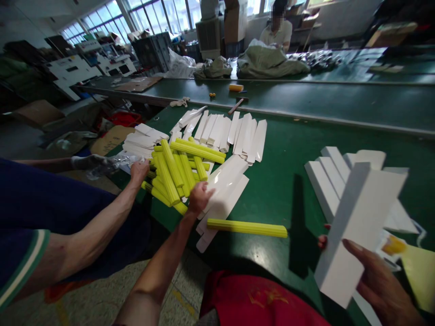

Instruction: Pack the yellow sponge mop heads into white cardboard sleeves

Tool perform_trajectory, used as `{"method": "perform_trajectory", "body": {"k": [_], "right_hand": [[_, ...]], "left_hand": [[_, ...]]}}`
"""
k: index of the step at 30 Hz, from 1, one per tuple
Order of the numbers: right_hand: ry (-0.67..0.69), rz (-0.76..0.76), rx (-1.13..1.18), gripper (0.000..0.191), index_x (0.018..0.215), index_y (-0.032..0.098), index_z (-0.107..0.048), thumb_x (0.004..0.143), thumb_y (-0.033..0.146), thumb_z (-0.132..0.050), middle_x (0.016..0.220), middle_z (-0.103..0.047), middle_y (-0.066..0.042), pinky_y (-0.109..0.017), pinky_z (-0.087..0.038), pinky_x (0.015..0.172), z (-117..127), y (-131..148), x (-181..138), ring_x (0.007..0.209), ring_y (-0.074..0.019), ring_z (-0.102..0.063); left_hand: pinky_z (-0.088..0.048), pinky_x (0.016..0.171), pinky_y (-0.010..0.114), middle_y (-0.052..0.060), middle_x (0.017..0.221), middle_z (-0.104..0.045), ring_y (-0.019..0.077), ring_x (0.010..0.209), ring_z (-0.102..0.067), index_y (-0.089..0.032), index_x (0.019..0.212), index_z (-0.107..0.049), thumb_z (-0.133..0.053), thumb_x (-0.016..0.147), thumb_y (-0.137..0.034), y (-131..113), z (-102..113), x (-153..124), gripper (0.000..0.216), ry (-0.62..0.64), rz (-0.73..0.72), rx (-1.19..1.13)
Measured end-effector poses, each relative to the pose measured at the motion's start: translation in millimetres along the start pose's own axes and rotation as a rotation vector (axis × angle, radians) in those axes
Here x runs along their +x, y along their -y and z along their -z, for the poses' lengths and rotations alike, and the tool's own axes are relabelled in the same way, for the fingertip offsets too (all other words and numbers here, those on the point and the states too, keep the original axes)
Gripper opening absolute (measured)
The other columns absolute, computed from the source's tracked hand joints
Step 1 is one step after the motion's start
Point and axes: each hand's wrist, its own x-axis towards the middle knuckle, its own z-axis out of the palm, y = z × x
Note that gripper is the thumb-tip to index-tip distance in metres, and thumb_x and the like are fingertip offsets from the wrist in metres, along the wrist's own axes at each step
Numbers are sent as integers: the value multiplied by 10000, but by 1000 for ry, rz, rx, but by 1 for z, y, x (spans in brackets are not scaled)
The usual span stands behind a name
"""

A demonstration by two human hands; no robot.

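Note:
My right hand [380,280] grips a long white paper box [353,231], folded into shape and tilted over the table's right side. My left hand [200,198] reaches across the table to flat white cartons [226,190], its fingers slightly apart at their edge. Just left of that hand lies a pile of yellow ridged rods [175,170]. One single yellow rod [247,227] rests between my two hands, one end over the flat cartons. Behind the held box are several more formed white boxes [324,181].
On the left, a co-worker's hand [138,174] is beside the rods, and their gloved hand [89,162] is near clear plastic bags [110,166]. Many flat cartons [214,129] lie on the green table [282,154]. A small hammer-like tool [237,105] and an orange roll [236,88] lie farther back.

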Motion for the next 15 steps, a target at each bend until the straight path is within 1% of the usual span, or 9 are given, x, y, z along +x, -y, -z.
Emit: {"method": "perform_trajectory", "body": {"k": [2,3,4,5,7,9,12,14,15], "right_hand": [[9,-6,13,517,1135,272,-665,667,409,-839,900,-780,-52,-325,-642,678,-1,-1,3,763,-248,-726],[19,-8,18,523,1148,271,-664,672,404,-833,906,-779,-57,-321,-641,684,-2,-2,4,776,-248,-727],[32,-11,20,529,1160,267,-663,676,403,-828,911,-779,-63,-316,-640,689,-4,-2,4,786,-249,-728],[41,-12,21,535,1167,260,-663,678,406,-825,914,-778,-70,-311,-639,690,-6,-2,4,791,-250,-728],[58,-12,22,540,1173,249,-661,686,419,-821,922,-777,-83,-308,-637,690,-9,-1,3,794,-250,-728],[62,-6,23,547,1166,244,-658,679,426,-828,917,-775,-88,-315,-637,684,-10,1,1,785,-251,-729],[41,34,-28,547,1142,231,-655,655,404,-835,899,-774,-95,-356,-639,662,-5,2,-1,753,-274,-732],[17,40,-39,554,1144,229,-651,642,375,-833,895,-775,-99,-377,-637,659,-2,1,0,733,-285,-735],[10,23,-19,575,1160,230,-645,633,358,-835,897,-777,-99,-377,-636,665,-2,0,1,730,-285,-736]], "left_hand": [[-503,846,353,27,950,-679,234,920,-638,-225,1022,-678,-927,507,-378,-10,-28,-50,592,270,-197,118],[-492,880,374,30,1007,-684,260,978,-628,-248,1050,-676,-954,427,-368,-15,-41,-71,693,373,-277,180],[-483,892,389,33,1049,-683,271,1001,-620,-261,1074,-669,-954,430,-336,-18,-53,-89,709,457,-345,245],[-474,890,410,53,1063,-679,280,1005,-612,-250,1082,-663,-916,521,-278,-22,-63,-102,615,508,-389,317],[-462,854,433,102,1054,-667,290,994,-599,-210,1073,-655,-753,722,-170,-29,-77,-113,367,557,-449,457],[-450,807,430,138,1010,-653,290,965,-585,-172,1040,-655,-582,830,-103,-39,-81,-111,233,563,-500,580],[-429,775,431,155,962,-633,286,924,-554,-130,1014,-663,-434,919,-118,-69,-78,-102,248,548,-634,703],[-412,793,441,152,965,-618,285,931,-528,-107,1016,-676,-386,950,-139,-100,-73,-100,299,532,-761,736],[-401,815,444,147,975,-611,286,947,-517,-107,1008,-691,-402,949,-153,-118,-71,-101,299,525,-839,745]]}}
